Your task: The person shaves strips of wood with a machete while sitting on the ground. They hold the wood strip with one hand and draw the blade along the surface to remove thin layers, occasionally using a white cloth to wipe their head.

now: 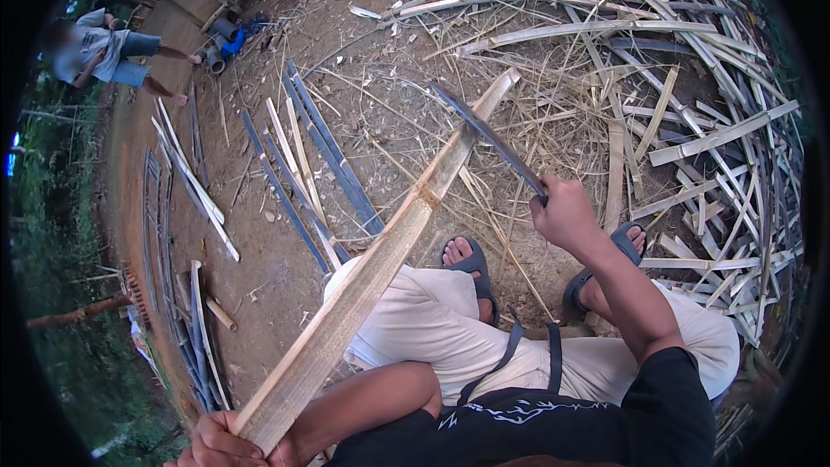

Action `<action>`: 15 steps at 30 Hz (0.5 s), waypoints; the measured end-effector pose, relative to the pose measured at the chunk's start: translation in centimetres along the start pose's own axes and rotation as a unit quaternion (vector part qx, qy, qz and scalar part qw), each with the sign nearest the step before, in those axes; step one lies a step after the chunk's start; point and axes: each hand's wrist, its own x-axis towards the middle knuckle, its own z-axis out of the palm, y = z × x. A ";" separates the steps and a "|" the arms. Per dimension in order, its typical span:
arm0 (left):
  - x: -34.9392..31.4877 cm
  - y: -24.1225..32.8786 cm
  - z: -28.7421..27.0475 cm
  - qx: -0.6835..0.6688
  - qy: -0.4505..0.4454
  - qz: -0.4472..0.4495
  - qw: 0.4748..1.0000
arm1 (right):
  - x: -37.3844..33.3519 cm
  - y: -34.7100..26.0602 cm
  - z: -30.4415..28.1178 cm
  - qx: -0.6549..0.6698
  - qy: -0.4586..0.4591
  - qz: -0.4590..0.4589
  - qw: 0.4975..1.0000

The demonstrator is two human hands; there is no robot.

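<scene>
A long split bamboo strip [359, 281] runs slantwise from the lower left to the upper middle, its hollow inner side showing with a node across it. My left hand [226, 443] is closed round its near end. In my right hand [566, 212] is a machete [497, 145] with a dark blade, gripped by its handle, which the fist mostly hides. The blade crosses the strip near its far end and appears to touch it. My legs in light trousers [432, 307] are bent beneath the strip.
A large heap of split bamboo [726, 143] spreads along the right. Thin shavings [562, 108] cover the ground ahead. Dark-skinned bamboo lengths [333, 151] lie left of centre, with more poles [203, 329] farther left. Another person [108, 47] stands at the far left near a blue item [233, 41].
</scene>
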 end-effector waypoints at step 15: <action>-0.9 0.6 2.1 -0.023 -0.063 0.036 0.997 | -4.4 -7.3 -2.5 0.099 0.007 -0.106 0.989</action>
